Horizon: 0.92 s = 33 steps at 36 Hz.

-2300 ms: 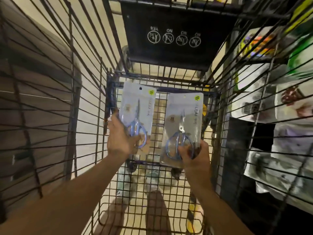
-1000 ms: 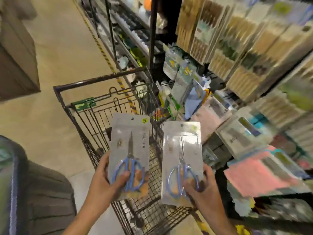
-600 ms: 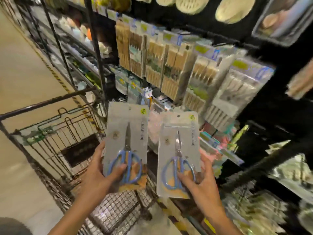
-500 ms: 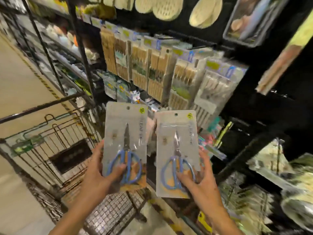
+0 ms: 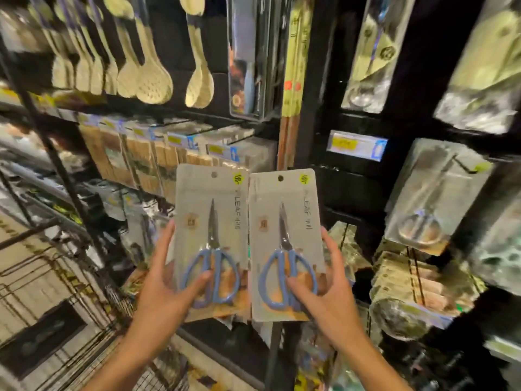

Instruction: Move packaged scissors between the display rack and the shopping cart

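Black display rack (image 5: 349, 193) fills the view, with the wire shopping cart (image 5: 56, 292) at its lower left edge. Neither pack of scissors hangs on a hook yet; both are held before the rack. The left hand (image 5: 163, 294) pinches the left pack (image 5: 212, 238), the right hand (image 5: 327, 292) the right pack (image 5: 285, 244), fingers (image 5: 329, 246) spread behind the cards. Hanging likely remains.

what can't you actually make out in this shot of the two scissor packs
- Head view: the left pack label text is too small and blurred beyond "LEAF".
- The right pack lower edge is hidden under the right hand.
- The left hand covers part of its pack's blue handles.
- The yellow price tag is blurred.
- The cart is cut off by the frame's left and bottom edges.
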{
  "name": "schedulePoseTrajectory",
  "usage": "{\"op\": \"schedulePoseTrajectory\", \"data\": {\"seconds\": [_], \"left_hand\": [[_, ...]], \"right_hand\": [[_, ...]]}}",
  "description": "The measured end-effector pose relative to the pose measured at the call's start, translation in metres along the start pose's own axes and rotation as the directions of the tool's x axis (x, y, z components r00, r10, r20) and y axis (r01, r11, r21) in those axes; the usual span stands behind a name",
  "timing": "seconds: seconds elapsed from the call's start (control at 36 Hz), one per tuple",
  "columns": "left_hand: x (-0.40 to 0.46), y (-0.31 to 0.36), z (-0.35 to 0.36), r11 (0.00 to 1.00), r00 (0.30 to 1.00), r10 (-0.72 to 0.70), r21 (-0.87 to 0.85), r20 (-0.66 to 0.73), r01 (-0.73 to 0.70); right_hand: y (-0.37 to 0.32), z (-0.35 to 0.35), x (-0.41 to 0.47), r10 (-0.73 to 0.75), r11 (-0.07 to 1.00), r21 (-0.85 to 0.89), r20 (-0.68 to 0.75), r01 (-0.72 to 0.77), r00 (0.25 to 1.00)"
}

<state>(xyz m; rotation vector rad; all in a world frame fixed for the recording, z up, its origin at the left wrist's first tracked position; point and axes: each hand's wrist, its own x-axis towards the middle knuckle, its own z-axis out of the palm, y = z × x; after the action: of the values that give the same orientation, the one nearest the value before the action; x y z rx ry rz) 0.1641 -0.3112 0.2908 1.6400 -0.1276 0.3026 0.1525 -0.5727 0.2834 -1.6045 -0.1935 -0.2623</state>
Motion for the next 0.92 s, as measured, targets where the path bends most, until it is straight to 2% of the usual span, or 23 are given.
{"op": "schedulePoseTrajectory", "data": {"seconds": [0.19, 0.33, 0.42, 0.53, 0.75, 0.92], "left_hand": [[0.009, 0.026, 0.029, 0.997, 0.996, 0.079, -0.02, 0.05, -0.078], [0.025, 0.032, 0.031, 0.993, 0.989, 0.113, -0.037, 0.101, -0.109], [0.04, 0.031, 0.028, 0.991, 0.978, 0.125, -0.072, 0.167, -0.115], [0.058, 0.03, 0.027, 0.988, 0.966, 0.141, -0.087, 0.216, -0.125], [0.082, 0.034, 0.036, 0.976, 0.942, 0.199, -0.143, 0.27, -0.165], [0.1, 0.032, 0.041, 0.972, 0.938, 0.207, -0.167, 0.277, -0.165]], "right_hand": [[-0.018, -0.024, -0.009, -0.089, 0.994, -0.071, -0.095, 0.082, 0.992], [-0.019, -0.026, -0.01, -0.096, 0.992, -0.102, -0.219, 0.075, 0.971], [-0.024, -0.026, -0.013, -0.079, 0.995, -0.078, -0.248, 0.062, 0.965], [-0.025, -0.026, -0.014, -0.087, 0.99, -0.136, -0.298, 0.048, 0.951], [-0.016, -0.028, -0.014, -0.078, 0.983, -0.184, -0.475, -0.012, 0.877], [-0.009, -0.032, -0.011, -0.084, 0.981, -0.193, -0.505, -0.018, 0.859]]}}
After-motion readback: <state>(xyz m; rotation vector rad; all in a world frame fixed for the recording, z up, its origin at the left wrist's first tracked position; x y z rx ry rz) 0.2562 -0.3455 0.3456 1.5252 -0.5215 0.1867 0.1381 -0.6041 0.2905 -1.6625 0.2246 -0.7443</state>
